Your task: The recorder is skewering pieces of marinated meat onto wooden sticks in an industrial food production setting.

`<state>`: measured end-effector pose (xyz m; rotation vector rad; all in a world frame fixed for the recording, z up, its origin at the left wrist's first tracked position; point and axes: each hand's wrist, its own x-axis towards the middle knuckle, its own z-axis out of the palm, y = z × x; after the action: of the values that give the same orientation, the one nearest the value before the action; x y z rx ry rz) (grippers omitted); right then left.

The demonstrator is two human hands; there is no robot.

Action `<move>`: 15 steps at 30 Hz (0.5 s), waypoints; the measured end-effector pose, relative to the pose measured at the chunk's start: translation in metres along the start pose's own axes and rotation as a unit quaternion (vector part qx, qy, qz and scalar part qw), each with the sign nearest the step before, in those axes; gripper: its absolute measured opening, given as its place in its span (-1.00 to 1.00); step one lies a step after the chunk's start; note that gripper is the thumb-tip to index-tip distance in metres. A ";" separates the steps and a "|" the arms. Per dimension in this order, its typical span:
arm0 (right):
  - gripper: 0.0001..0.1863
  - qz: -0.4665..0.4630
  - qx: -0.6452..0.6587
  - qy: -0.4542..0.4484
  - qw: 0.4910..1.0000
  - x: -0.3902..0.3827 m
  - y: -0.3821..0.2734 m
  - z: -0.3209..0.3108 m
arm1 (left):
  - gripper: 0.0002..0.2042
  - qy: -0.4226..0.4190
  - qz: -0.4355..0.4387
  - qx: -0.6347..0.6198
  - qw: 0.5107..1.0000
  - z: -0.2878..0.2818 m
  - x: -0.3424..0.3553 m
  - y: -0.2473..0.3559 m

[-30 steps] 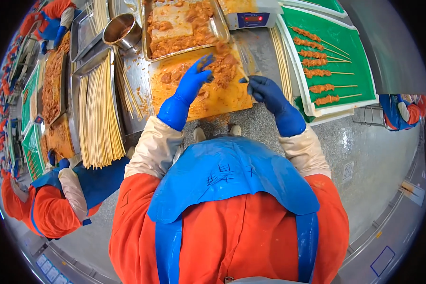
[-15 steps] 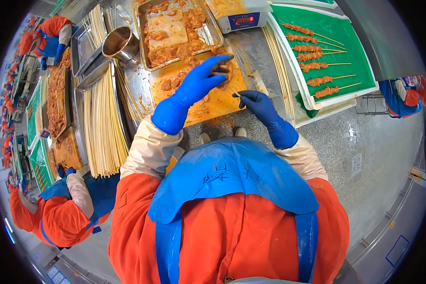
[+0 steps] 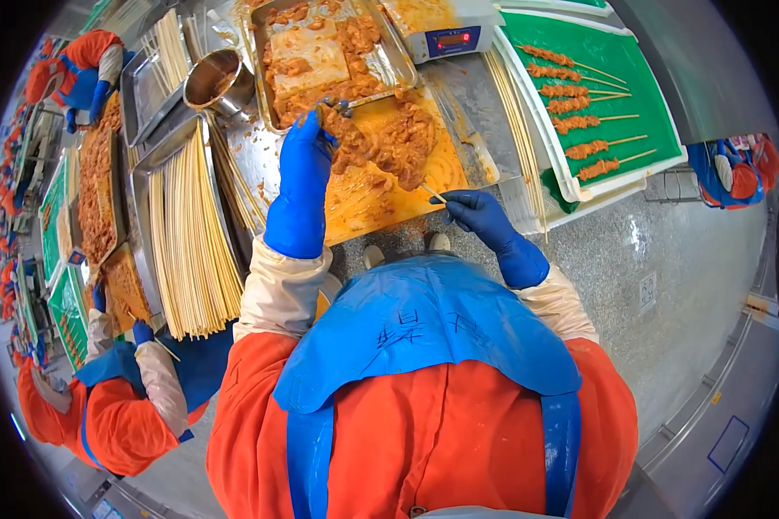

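My right hand (image 3: 485, 227), in a dark blue glove, is closed on the lower end of a thin wooden skewer (image 3: 434, 194). The skewer's upper part runs into marinated meat (image 3: 407, 145) above the orange cutting board (image 3: 351, 218). My left hand (image 3: 304, 169), gloved in brighter blue, is raised left of the skewer beside the meat tray. Its fingers are closed around the end of a meat strip (image 3: 344, 138) that stretches toward the skewer. The skewer's tip is hidden in the meat.
A metal tray (image 3: 395, 41) of meat and a metal pot (image 3: 220, 82) stand beyond my hands. Bare skewers (image 3: 190, 242) fill a tray at left. Several finished skewers lie on a green tray (image 3: 653, 112) at right, beside a scale (image 3: 452, 41). A co-worker (image 3: 121, 415) works at left.
My left hand has moved left and turned upright, drawing a strip of meat away from the skewer. My right hand stays nearly in place, still holding the skewer.
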<state>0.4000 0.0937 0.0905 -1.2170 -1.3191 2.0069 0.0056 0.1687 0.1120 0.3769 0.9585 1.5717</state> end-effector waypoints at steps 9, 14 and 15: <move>-0.65 -0.055 -0.021 0.066 0.996 -0.010 0.013 -0.031 | -0.75 -0.013 -0.003 0.022 1.000 0.024 0.015 -0.044; -0.67 0.007 0.000 0.004 1.000 -0.018 -0.008 -0.086 | -0.78 -0.015 0.010 0.016 1.000 0.084 0.016 -0.065; -0.67 0.001 0.001 0.001 1.000 -0.018 -0.003 -0.096 | -0.78 -0.012 0.004 0.013 1.000 0.101 0.015 -0.068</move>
<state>0.4908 0.1293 0.0859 -1.2203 -1.3143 2.0072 0.1180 0.2172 0.1185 0.4167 0.9596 1.5594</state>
